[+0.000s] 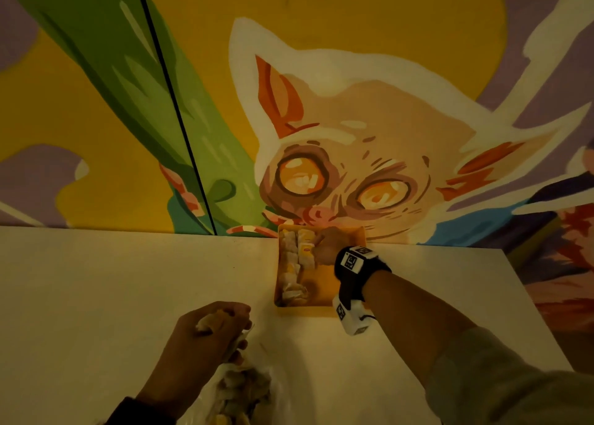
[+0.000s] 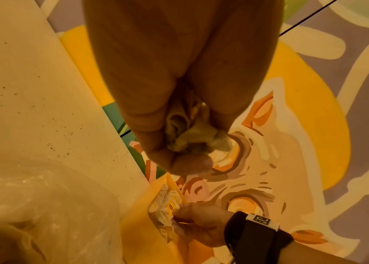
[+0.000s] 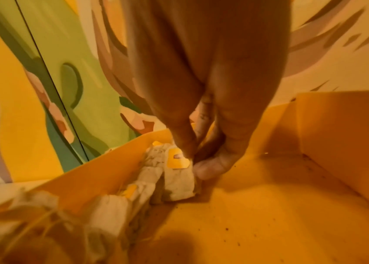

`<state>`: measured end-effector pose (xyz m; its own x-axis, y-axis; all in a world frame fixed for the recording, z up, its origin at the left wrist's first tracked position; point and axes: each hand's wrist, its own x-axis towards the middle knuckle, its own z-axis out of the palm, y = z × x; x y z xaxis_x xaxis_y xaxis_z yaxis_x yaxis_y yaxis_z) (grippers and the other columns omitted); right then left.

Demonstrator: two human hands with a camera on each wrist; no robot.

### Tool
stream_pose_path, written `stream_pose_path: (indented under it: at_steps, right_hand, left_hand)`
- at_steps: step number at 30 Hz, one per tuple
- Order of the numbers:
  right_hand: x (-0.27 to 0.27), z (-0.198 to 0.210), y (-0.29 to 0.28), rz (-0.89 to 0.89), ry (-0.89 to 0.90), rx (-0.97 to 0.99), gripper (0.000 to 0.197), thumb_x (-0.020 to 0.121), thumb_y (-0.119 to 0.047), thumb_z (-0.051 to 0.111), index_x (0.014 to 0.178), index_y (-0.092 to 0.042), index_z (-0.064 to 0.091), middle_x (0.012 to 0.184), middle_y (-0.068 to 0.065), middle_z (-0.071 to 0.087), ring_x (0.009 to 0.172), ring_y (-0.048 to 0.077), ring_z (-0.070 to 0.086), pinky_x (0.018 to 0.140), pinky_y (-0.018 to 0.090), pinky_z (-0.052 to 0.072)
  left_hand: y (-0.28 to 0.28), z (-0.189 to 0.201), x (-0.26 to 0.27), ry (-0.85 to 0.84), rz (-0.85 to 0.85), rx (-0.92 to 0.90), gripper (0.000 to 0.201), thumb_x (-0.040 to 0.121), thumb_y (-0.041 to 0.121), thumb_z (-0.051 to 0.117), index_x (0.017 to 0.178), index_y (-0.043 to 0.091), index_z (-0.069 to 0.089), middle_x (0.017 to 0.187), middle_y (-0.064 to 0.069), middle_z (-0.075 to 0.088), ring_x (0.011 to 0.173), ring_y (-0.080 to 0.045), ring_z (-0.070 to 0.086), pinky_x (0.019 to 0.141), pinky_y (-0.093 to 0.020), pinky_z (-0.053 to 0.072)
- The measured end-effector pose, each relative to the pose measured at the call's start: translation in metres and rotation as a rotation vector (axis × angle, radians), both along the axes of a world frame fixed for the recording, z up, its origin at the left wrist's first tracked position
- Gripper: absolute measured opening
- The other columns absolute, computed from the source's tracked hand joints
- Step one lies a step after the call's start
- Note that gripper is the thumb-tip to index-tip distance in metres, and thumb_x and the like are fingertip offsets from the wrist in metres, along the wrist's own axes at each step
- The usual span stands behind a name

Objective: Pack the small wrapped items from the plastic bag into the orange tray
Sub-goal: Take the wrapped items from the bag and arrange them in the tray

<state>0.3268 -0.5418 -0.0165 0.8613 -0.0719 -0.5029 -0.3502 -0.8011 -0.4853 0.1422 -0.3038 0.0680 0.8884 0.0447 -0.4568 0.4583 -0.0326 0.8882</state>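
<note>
Nearest me, my left hand (image 1: 205, 334) pinches a small pale wrapped item (image 2: 192, 135) above the crumpled clear plastic bag (image 1: 244, 392) at the white bench's (image 1: 128, 280) near edge. My right hand (image 3: 201, 142) pinches a yellow-tagged wrapped packet (image 3: 179, 171) against the row along the orange rectangular tray's (image 1: 324, 283) left wall, at the bench's far edge. I judge it about half packed: the tray's right side is bare, the bag still holds items.

No readable text

We see a small red logo on a wrapped item's yellow tag (image 3: 177, 160), too blurred to read, and coded square markers on the wrist band (image 1: 351, 261).
</note>
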Motion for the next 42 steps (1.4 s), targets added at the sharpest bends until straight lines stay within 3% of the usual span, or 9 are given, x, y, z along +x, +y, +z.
stream_pose_path:
  at_steps: [4, 8, 13, 17, 20, 28, 32, 37, 42]
  right_hand:
    - [0.003, 0.003, 0.005, -0.007, -0.038, -0.022, 0.014, 0.087, -0.002, 0.056, 0.078, -0.011, 0.06, 0.107, 0.011, 0.062, 0.104, 0.031, 0.061, 0.086, 0.036, 0.054]
    - [-0.012, 0.017, 0.005, -0.08, -0.142, 0.02, 0.01, 0.089, -0.008, 0.055, 0.097, -0.01, 0.06, 0.117, 0.014, 0.061, 0.1, 0.03, 0.06, 0.076, 0.035, 0.051]
    - [-0.068, 0.045, 0.027, -0.047, -0.298, 0.253, 0.006, 0.091, -0.017, 0.062, 0.091, -0.022, 0.06, 0.093, -0.001, 0.066, 0.076, 0.013, 0.062, 0.061, 0.016, 0.049]
    - [-0.125, 0.069, 0.049, 0.105, -0.304, 0.467, 0.004, 0.088, -0.022, 0.067, 0.085, -0.025, 0.067, 0.088, -0.008, 0.069, 0.082, 0.008, 0.065, 0.065, 0.018, 0.054]
    - [-0.164, 0.083, 0.06, 0.143, -0.296, 0.566, 0.005, 0.085, -0.031, 0.071, 0.085, -0.027, 0.068, 0.083, -0.006, 0.071, 0.076, 0.008, 0.067, 0.072, 0.03, 0.058]
    - [-0.222, 0.094, 0.078, 0.218, -0.374, 0.514, 0.021, 0.082, -0.042, 0.073, 0.1, -0.033, 0.068, 0.086, -0.008, 0.064, 0.076, 0.005, 0.061, 0.06, 0.019, 0.05]
    - [-0.234, 0.097, 0.08, 0.211, -0.396, 0.592, 0.017, 0.084, -0.021, 0.073, 0.101, -0.018, 0.072, 0.086, -0.005, 0.062, 0.071, -0.001, 0.063, 0.051, 0.015, 0.048]
    - [-0.24, 0.101, 0.081, 0.132, -0.337, 0.648, 0.008, 0.083, -0.015, 0.074, 0.086, -0.009, 0.07, 0.078, 0.003, 0.056, 0.049, 0.001, 0.06, 0.044, 0.012, 0.044]
    - [-0.238, 0.096, 0.077, -0.031, -0.346, 0.637, 0.008, 0.084, -0.029, 0.073, 0.085, -0.022, 0.07, 0.083, -0.006, 0.069, 0.068, 0.005, 0.064, 0.056, 0.019, 0.049]
  left_hand:
    - [0.0, -0.005, 0.002, 0.033, 0.0, 0.009, 0.014, 0.092, 0.005, 0.06, 0.087, 0.005, 0.073, 0.08, -0.018, 0.072, 0.061, -0.028, 0.065, 0.057, -0.037, 0.054]
    - [-0.002, -0.003, -0.001, 0.111, 0.021, -0.083, 0.014, 0.094, 0.01, 0.058, 0.093, 0.005, 0.071, 0.088, -0.023, 0.07, 0.069, -0.03, 0.066, 0.06, -0.036, 0.055]
    - [-0.009, -0.002, -0.008, 0.269, 0.166, -0.328, 0.034, 0.097, 0.031, 0.053, 0.102, -0.001, 0.067, 0.089, -0.021, 0.071, 0.072, -0.031, 0.064, 0.062, -0.037, 0.052]
    - [-0.011, 0.0, -0.015, 0.325, 0.216, -0.545, 0.029, 0.093, 0.019, 0.048, 0.105, -0.004, 0.061, 0.085, -0.021, 0.065, 0.068, -0.031, 0.06, 0.059, -0.034, 0.051]
    - [-0.013, 0.003, -0.024, 0.291, 0.229, -0.55, 0.031, 0.086, 0.011, 0.044, 0.106, -0.006, 0.061, 0.084, -0.021, 0.065, 0.07, -0.032, 0.061, 0.061, -0.035, 0.053]
    - [-0.017, 0.011, -0.047, 0.225, 0.129, -0.385, 0.034, 0.095, 0.019, 0.044, 0.102, -0.003, 0.068, 0.1, -0.026, 0.07, 0.092, -0.038, 0.065, 0.078, -0.043, 0.051]
    - [-0.022, 0.015, -0.057, 0.233, 0.05, -0.355, 0.04, 0.1, 0.031, 0.042, 0.098, 0.003, 0.071, 0.099, -0.02, 0.072, 0.089, -0.034, 0.066, 0.08, -0.044, 0.05]
    - [-0.021, 0.02, -0.065, 0.229, 0.02, -0.404, 0.046, 0.099, 0.038, 0.043, 0.087, 0.001, 0.067, 0.08, -0.023, 0.062, 0.069, -0.031, 0.057, 0.071, -0.04, 0.047]
    - [-0.016, 0.018, -0.07, 0.201, 0.001, -0.455, 0.051, 0.097, 0.045, 0.042, 0.1, 0.0, 0.067, 0.084, -0.021, 0.065, 0.061, -0.029, 0.058, 0.053, -0.031, 0.048]
